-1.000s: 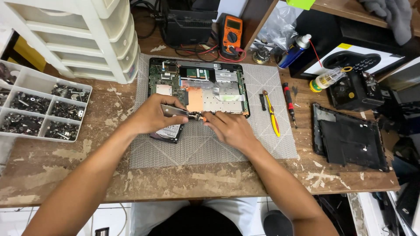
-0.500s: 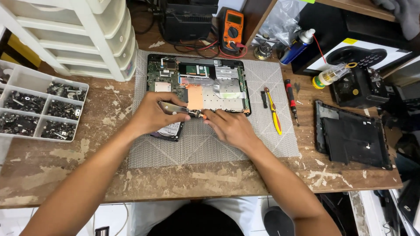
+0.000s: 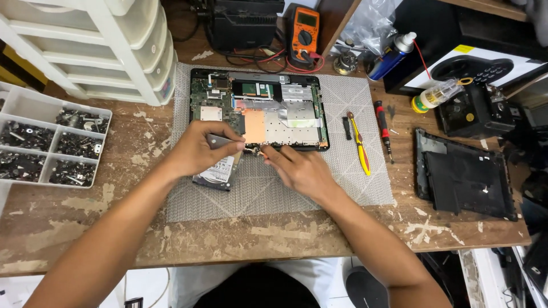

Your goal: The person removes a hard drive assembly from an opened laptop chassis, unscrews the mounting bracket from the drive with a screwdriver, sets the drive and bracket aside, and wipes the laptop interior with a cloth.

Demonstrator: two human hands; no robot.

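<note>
An opened laptop base [image 3: 285, 108] with its circuit board and a copper-coloured patch bare lies on a grey mat [image 3: 285, 188]. My left hand [image 3: 200, 149] grips a flat metal bracket at the laptop's front left corner and lies over a hard drive [image 3: 217, 174] on the mat. My right hand [image 3: 299, 168] pinches a small part against the laptop's front edge, just right of the left hand's fingertips. What the fingers hold is too small to name.
A yellow-handled tool [image 3: 361, 145], a red-and-black screwdriver [image 3: 383, 130] and a small black piece lie right of the laptop. A black plastic cover [image 3: 465, 177] sits far right. A divided tray of screws [image 3: 48, 142] and white drawers [image 3: 97, 45] stand left; an orange multimeter [image 3: 302, 31] is behind.
The view has shifted slightly. Both hands stay at the laptop's front left edge with only small finger movements.
</note>
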